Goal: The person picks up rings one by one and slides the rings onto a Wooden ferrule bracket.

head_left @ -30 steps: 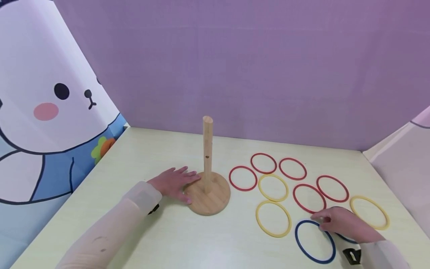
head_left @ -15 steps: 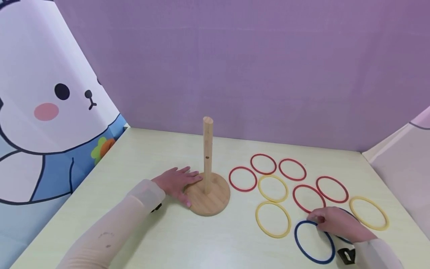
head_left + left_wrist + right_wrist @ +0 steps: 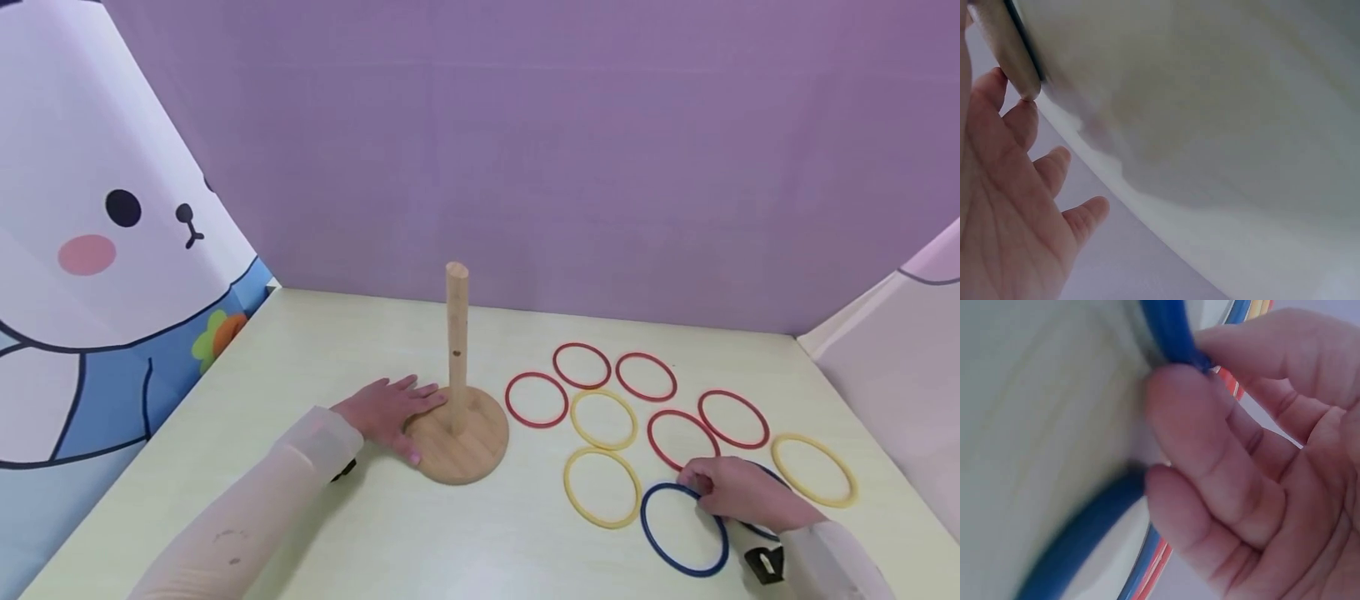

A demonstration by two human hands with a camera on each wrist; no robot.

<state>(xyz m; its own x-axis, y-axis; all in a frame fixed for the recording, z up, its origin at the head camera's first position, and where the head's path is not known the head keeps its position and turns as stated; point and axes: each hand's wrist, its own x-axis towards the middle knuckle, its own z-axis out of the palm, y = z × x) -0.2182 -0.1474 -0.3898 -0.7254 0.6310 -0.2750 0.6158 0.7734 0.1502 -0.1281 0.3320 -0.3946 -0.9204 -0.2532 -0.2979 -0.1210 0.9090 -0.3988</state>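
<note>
A wooden stand has a round base (image 3: 459, 462) and an upright post (image 3: 457, 346) with no ring on it. My left hand (image 3: 386, 414) rests on the base's left edge, fingers spread; in the left wrist view its fingertips touch the base's rim (image 3: 1007, 47). On the right, my right hand (image 3: 738, 493) pinches the far side of a blue ring (image 3: 697, 573). The right wrist view shows thumb and index finger meeting at this blue ring (image 3: 1169, 328). A second blue ring (image 3: 763, 532) lies partly hidden beneath that hand.
Several red rings, such as one red ring (image 3: 536, 426), lie flat right of the stand. Yellow rings, including a yellow ring (image 3: 602, 525), lie among and beside them on the pale table (image 3: 360, 533). A purple cloth wall (image 3: 525, 167) closes off the back.
My right hand has moved a little left, its fingers closing on the blue ring, which has shifted slightly left and away from me. The left hand stays on the base.
</note>
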